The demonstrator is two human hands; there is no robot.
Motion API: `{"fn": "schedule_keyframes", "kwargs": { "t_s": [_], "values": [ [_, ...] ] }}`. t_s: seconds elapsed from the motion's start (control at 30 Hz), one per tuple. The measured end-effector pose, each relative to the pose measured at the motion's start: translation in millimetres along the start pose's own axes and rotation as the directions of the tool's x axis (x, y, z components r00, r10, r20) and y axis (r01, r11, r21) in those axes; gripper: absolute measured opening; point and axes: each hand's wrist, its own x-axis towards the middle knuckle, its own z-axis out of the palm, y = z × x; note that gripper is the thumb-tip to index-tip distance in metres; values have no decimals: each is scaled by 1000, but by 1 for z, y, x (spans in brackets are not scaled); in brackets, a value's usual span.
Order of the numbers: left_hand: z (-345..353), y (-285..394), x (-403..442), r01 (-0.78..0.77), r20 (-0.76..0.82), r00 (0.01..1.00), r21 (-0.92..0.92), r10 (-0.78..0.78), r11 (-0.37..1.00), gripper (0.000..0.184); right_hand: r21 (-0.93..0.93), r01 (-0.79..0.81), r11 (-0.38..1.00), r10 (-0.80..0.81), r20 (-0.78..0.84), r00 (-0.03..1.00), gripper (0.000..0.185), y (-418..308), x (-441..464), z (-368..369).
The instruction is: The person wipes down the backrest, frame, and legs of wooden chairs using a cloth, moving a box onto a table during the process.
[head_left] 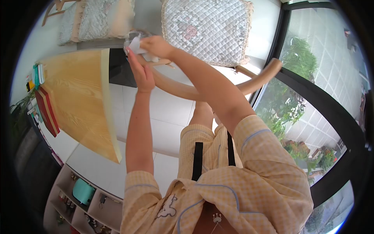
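Note:
Both my arms reach out toward the upper left of the view. My left hand [142, 73] has its fingers pointing up, against the side of a clear, glassy object [138, 34] that is partly hidden and blurred. My right hand [157, 46] is closed on a white cloth or tissue [134, 45], pressed to that clear object. Just below the hands runs the curved wooden rail [175, 88] of a chair, beside a quilted floral cushion [206, 31].
A wooden panel or tabletop [80, 93] stands at the left, with red books [47, 111] beyond it. Open shelves [74, 202] hold a teal box [83, 191] at the lower left. Dark-framed windows [311, 87] line the right. More quilted cushions [93, 19] lie at the upper left.

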Motion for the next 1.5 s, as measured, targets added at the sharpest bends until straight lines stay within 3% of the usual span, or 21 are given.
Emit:
{"fn": "schedule_keyframes", "kwargs": {
  "t_s": [0.07, 0.13, 0.17, 0.23, 0.27, 0.33, 0.37, 0.47, 0.53, 0.63, 0.7, 0.77, 0.83, 0.97, 1.13, 1.17, 1.3, 1.33, 1.37, 1.4, 1.5],
  "values": [
    [-1, -3, 1, -43, -17, 999, 130, 45, 991, 63, 92, -93, 991, 95, -10, 995, 32, -10, -32, -26],
    [-1, -14, -4, -44, -16, 999, 237, 49, 971, 63, 593, -153, 790, 239, -68, 969, 44, -15, -69, -51],
    [-1, -16, -4, -17, -13, 1000, 350, 23, 937, 63, 574, -132, 808, 223, -90, 971, 44, -28, -92, -65],
    [-4, -18, -2, -89, -28, 992, 519, 121, 850, 57, 961, 14, 275, -8, -12, 1000, 60, -66, -147, -84],
    [-6, -17, -2, -81, -30, 992, 590, 122, 803, 53, 952, 39, 304, -25, -33, 999, 60, -76, -171, -92],
    [-1, -2, -6, -40, -108, 982, 690, 157, 723, 43, 991, 125, 44, 0, -125, 992, 68, -84, -219, -102],
    [4, 4, -8, -2, -182, 964, 719, 192, 695, 37, 987, 151, 62, -10, -151, 989, 68, -85, -239, -106],
    [24, 66, -16, -57, -125, 983, 499, 136, 865, 25, 953, 298, 48, -48, -296, 954, 61, -74, -293, -107],
    [57, 94, -26, -176, -3, 984, 181, 180, 967, 17, 854, 329, 403, 239, -445, 863, 57, -57, -325, -106],
    [89, 152, -38, -202, 102, 976, 112, 191, 973, 12, 801, 520, 297, 346, -598, 723, 55, -51, -371, -98],
    [101, 161, -46, -329, 250, 937, 392, 245, 859, 20, 686, 614, 390, 263, -722, 640, 56, -47, -400, -92],
    [109, 153, -47, -297, 144, 955, 400, 261, 867, 25, 507, 680, 529, 181, -851, 494, 58, -30, -417, -90],
    [101, 160, -50, -297, 165, 954, 427, 249, 854, 21, 439, 731, 523, 222, -898, 381, 62, -5, -421, -90],
    [106, 155, -49, -338, 99, 939, 442, 330, 831, 19, 286, 750, 597, 53, -946, 319, 78, 52, -384, -100],
    [107, 151, -55, -387, -13, 893, 487, 449, 783, 21, 473, 724, 502, -110, -796, 596, 97, 89, -317, -119],
    [108, 148, -57, -385, -42, 885, 496, 464, 779, 21, 330, 617, 714, -217, -734, 644, 101, 98, -309, -125],
    [113, 143, -56, -390, -152, 819, 561, 553, 731, 22, 224, 698, 680, -393, -692, 605, 102, 101, -297, -112],
    [114, 142, -58, -401, -168, 794, 576, 584, 712, 22, 185, 766, 615, -509, -649, 565, 79, 110, -297, -110],
    [115, 140, -60, -394, -184, 791, 576, 583, 716, 22, 179, 766, 617, -520, -639, 568, 79, 120, -298, -106],
    [116, 140, -59, -393, -222, 766, 580, 603, 713, 24, -450, 406, 796, -606, -570, 555, 68, 120, -299, -100],
    [120, 135, -56, -364, -309, 705, 615, 638, 700, 30, -884, -183, 430, -624, -437, 648, 57, 123, -283, -93]
  ]
}}
